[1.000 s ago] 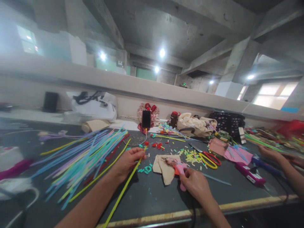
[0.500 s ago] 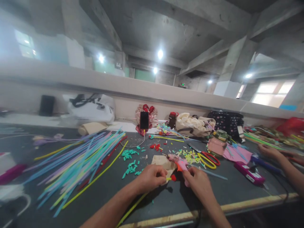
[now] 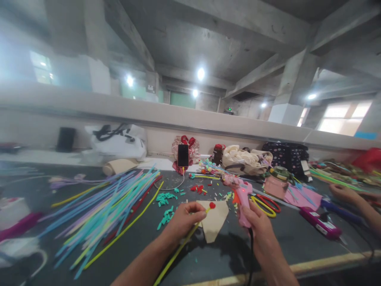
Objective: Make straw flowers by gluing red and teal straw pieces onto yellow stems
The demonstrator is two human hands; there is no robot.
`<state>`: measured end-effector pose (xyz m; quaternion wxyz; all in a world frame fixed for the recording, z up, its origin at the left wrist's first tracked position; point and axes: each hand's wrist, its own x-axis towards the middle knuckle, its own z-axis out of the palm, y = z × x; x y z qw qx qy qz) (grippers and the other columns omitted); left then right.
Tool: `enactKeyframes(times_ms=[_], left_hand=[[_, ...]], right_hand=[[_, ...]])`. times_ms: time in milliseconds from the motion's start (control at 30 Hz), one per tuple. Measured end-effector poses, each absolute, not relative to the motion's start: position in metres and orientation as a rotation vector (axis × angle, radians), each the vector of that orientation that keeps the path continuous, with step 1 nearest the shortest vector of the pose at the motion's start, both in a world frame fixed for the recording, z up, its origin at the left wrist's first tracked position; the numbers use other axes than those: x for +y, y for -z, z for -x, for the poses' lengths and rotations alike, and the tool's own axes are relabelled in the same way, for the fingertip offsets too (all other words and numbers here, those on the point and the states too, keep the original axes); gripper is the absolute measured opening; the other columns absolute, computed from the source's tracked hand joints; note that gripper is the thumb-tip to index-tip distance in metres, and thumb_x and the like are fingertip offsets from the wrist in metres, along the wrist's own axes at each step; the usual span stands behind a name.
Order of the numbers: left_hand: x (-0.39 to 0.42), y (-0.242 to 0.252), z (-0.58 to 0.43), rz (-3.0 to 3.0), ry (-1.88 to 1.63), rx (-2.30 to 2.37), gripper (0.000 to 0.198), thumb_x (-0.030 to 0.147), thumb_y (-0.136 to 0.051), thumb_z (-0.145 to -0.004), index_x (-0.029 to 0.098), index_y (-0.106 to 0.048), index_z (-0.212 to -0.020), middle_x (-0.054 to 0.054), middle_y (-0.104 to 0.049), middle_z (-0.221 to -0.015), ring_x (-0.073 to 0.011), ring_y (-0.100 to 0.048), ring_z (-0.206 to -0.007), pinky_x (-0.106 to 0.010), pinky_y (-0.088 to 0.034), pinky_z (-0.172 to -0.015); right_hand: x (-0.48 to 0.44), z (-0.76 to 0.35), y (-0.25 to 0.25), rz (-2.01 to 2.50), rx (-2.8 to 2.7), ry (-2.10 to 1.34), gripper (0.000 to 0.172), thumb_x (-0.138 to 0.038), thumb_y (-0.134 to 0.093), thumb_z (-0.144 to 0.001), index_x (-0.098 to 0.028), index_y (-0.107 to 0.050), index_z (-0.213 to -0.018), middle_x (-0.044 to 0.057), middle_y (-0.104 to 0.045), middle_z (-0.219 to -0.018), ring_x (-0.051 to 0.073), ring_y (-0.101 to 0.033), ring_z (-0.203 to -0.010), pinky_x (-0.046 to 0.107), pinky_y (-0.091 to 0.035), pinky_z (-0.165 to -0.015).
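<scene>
Head view: left hand (image 3: 187, 219) pinches a red-tipped yellow pipe cleaner (image 3: 179, 250). Right hand (image 3: 258, 220), apart, grips a pink glue gun (image 3: 244, 193).

A small-craft workshop inside a raw concrete building. Overhead run bare concrete beams (image 3: 131, 33), with a part-painted column (image 3: 294, 79) and bright ceiling lights (image 3: 201, 74). Below, a long dark workbench (image 3: 143, 242) backed by a low partition (image 3: 184, 115) carries a sheaf of thin coloured stems (image 3: 116, 210), scattered green cut pieces (image 3: 165, 198) and a pink hot-glue gun (image 3: 244, 192). At the right edge, another person's hand (image 3: 345, 194) shows at the same bench.
</scene>
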<state>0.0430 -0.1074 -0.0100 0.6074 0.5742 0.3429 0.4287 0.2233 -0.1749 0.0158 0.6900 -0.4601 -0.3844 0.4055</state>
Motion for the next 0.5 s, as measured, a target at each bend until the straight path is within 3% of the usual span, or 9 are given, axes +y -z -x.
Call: enactKeyframes(times_ms=[100, 200, 367, 500], left_hand=[[-0.107, 0.004, -0.033, -1.124, -1.058, 0.803, 0.018, 0.030, -0.063, -0.064, 0.015, -0.055, -0.057, 0.008, -0.048, -0.044, -0.0022, -0.030, -0.033, -0.015, -0.021, -0.034], [-0.105, 0.001, -0.024, -0.959, -1.051, 0.779, 0.022, 0.032, -0.062, -0.065, 0.014, -0.053, -0.056, 0.010, -0.037, -0.034, -0.0008, -0.021, -0.027, -0.013, -0.012, -0.028], [-0.105, -0.001, -0.013, -0.742, -1.058, 0.727, 0.014, 0.022, -0.064, -0.064, 0.012, -0.055, -0.062, 0.002, -0.055, -0.051, -0.0002, -0.039, -0.032, -0.008, -0.022, -0.027], [-0.109, -0.004, -0.009, -0.627, -1.069, 0.709, 0.011, 0.017, -0.062, -0.066, 0.012, -0.054, -0.063, 0.001, -0.058, -0.054, -0.0006, -0.042, -0.031, -0.007, -0.026, -0.025]], right_hand=[[-0.179, -0.216, -0.012, 0.908, -0.702, -1.092, 0.020, -0.025, -0.069, -0.056, -0.017, -0.058, -0.070, -0.005, -0.054, -0.055, 0.006, -0.045, -0.045, 0.013, -0.035, -0.041], [-0.181, -0.212, -0.006, 0.852, -0.692, -1.129, 0.021, -0.027, -0.069, -0.056, -0.017, -0.061, -0.072, -0.004, -0.055, -0.054, 0.008, -0.048, -0.049, 0.015, -0.040, -0.046], [-0.185, -0.193, 0.002, 0.863, -0.865, -1.165, 0.031, -0.030, -0.069, -0.057, -0.014, -0.065, -0.084, 0.000, -0.059, -0.055, 0.010, -0.048, -0.047, 0.018, -0.040, -0.043], [-0.190, -0.170, 0.009, 0.954, -0.741, -1.048, 0.030, -0.034, -0.069, -0.055, -0.017, -0.066, -0.080, 0.004, -0.067, -0.068, 0.017, -0.059, -0.060, 0.023, -0.046, -0.055]])
